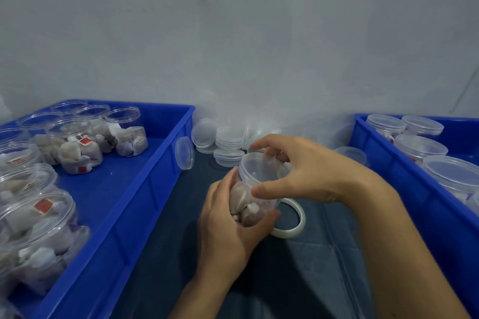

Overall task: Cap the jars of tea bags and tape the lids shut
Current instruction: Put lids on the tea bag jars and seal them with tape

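Two hands meet over a clear jar of tea bags at the centre of the frame, held tilted above a dark cloth. The left hand wraps its fingers around the jar's lower body from the left and below. The right hand arches over the jar's top, thumb and fingers curled around the clear lid that sits on the jar's mouth. Whether the lid is fully seated cannot be told.

Just right of the jar, partly behind it, a roll of clear tape lies flat on the cloth. Above the hands, against the grey wall, loose lids sit in a heap, some stacked, one leaning against the left bin's outer wall.

The blue bin filling the left of the frame holds open jars with tea bags inside. A second blue bin at the right edge holds capped jars.
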